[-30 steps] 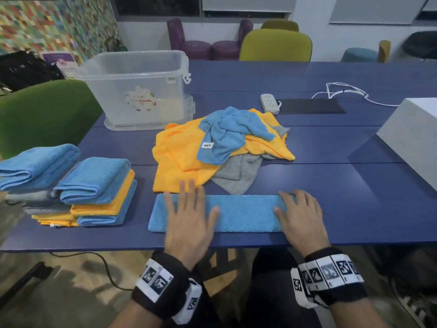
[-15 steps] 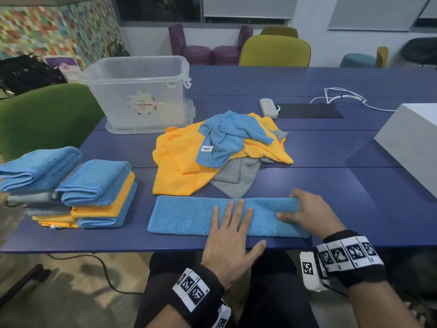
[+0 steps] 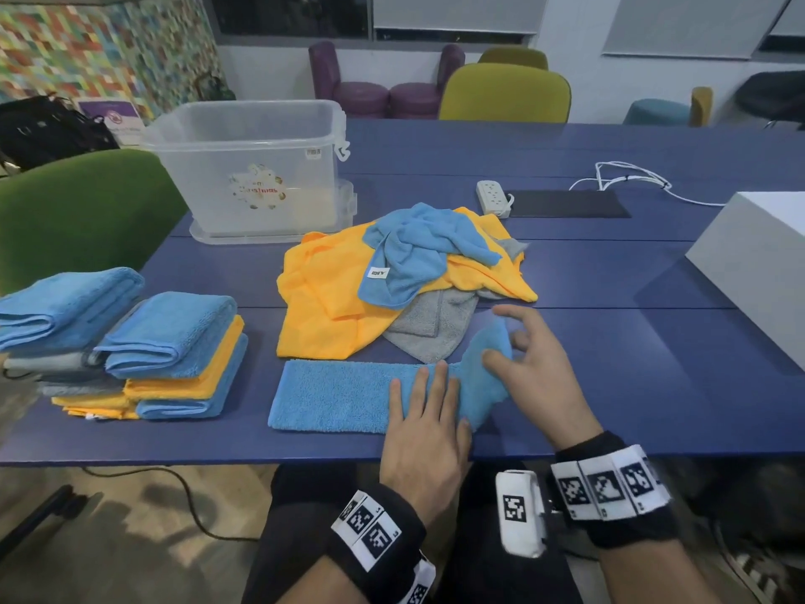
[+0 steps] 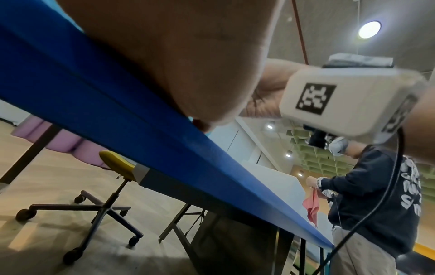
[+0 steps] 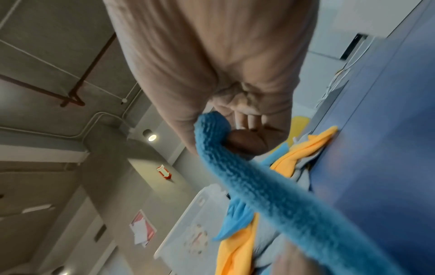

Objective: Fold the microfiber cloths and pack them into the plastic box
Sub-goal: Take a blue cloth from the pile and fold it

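A long blue cloth strip [image 3: 339, 394] lies along the near edge of the blue table [image 3: 610, 364]. My left hand [image 3: 424, 411] lies flat on its middle with straight fingers. My right hand [image 3: 529, 355] pinches the strip's right end [image 5: 213, 130] and has it lifted off the table, bent toward the left. A loose heap of yellow, blue and grey cloths [image 3: 392, 281] lies just behind. The clear plastic box [image 3: 252, 167] stands empty at the back left. In the left wrist view only my palm [image 4: 176, 55] and the table edge show.
Stacks of folded blue, yellow and grey cloths [image 3: 143, 355] sit at the table's left end. A white box [image 3: 758, 263] stands at the right. A power strip [image 3: 494, 198] and black mat [image 3: 566, 203] lie behind the heap. Another person [image 4: 367, 201] stands beyond the table.
My left hand has slid right along the strip to its middle. My right hand took hold of the right end and lifted it up and leftward.
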The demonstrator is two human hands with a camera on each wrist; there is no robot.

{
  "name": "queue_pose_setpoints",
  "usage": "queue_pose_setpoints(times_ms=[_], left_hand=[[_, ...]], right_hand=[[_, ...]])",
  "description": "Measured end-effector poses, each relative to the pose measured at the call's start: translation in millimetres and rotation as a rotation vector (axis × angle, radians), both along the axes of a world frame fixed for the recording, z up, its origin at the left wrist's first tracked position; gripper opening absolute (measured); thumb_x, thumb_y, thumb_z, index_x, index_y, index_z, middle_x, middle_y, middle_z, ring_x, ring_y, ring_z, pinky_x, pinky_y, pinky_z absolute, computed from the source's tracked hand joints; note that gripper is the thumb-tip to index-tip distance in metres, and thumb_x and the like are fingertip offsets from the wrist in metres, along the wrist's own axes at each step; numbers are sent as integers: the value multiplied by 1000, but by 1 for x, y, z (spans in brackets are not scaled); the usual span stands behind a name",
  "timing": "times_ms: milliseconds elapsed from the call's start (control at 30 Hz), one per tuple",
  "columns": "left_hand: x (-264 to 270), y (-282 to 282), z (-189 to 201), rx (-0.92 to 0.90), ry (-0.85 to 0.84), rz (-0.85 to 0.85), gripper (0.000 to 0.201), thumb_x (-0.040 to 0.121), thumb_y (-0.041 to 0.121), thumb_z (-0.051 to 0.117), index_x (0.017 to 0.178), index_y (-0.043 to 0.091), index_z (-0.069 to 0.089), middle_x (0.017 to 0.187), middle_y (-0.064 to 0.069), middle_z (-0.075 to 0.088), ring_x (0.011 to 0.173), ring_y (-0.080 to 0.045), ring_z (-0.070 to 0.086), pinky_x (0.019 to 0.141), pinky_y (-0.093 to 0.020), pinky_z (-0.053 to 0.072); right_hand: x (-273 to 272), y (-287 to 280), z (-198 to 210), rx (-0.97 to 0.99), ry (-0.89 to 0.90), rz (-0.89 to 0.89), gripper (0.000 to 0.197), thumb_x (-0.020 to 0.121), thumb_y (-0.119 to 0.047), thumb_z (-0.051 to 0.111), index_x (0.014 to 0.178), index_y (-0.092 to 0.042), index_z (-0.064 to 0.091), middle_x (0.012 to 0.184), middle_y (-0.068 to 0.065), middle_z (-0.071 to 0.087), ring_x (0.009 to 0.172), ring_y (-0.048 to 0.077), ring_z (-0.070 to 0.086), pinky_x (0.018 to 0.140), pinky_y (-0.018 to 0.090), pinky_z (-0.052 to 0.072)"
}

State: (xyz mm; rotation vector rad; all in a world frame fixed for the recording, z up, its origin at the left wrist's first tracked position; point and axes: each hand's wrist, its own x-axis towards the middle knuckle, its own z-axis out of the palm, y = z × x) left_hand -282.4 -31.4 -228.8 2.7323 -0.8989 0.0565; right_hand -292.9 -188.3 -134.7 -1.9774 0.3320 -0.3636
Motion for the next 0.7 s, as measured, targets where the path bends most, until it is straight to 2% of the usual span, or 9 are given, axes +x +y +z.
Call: queue_pose_setpoints(times_ms=[67,133,200,267,367,433,533,600,700], left_hand=[[2,3,-1,30,13,-36,62,106,38,27,163,16,20,172,-6,9,159,-30,3,124,-62,8],[5,7,1,-121,74,-60,60,103,33,36,161,19,26,170,-4,20,159,-27,6,126,-56,1],[4,15,17,-584,305,33,48,94,16,50,141,25,48,140,7,58,142,-17,44,124,-49,21],[5,27,29,-931,413,230,45,95,3,51,131,29,56,115,24,64,115,0,60,109,-40,45],[9,44,38,-1225,502,390,25,105,29,50,124,31,67,116,16,72,114,-3,65,102,-41,52],[14,53,42,-1280,540,400,24,106,37,53,115,26,72,110,7,75,109,-14,68,96,-44,55],[20,62,43,-1207,512,388,18,104,30,60,109,23,75,103,7,77,101,-9,70,90,-32,54],[25,66,38,-1126,530,380,15,102,20,63,110,24,74,101,7,78,98,-10,72,87,-36,56],[34,67,31,-985,500,394,19,98,22,58,105,29,74,92,-1,76,88,-22,71,83,-51,56]], right_hand=[[9,22,1,-25,-11,34,54,82,-8,68,125,-38,55,87,2,67,79,15,64,75,35,55],[17,41,0,-77,-5,76,54,82,-11,68,127,-37,53,86,-2,64,77,10,60,73,29,51],[23,55,-2,-150,9,119,53,83,-13,67,129,-35,53,83,-6,59,76,11,58,72,33,50],[28,66,-3,-209,42,150,51,83,-16,67,129,-35,54,81,-10,56,77,12,58,74,37,52],[32,79,-10,-233,54,224,49,87,-24,69,131,-33,53,80,-5,61,78,9,61,77,37,52],[34,86,-16,-203,55,288,50,92,-30,68,138,-32,50,81,-2,64,74,7,62,73,29,52],[33,86,-25,-105,63,310,50,98,-29,61,146,-29,47,88,-6,65,70,2,63,68,17,49],[30,84,-33,-237,6,281,47,100,-23,56,146,-25,50,99,-11,63,82,2,62,77,19,48],[23,82,-48,-576,-59,316,45,100,-22,46,143,-14,53,129,-4,54,118,13,52,102,33,45]])
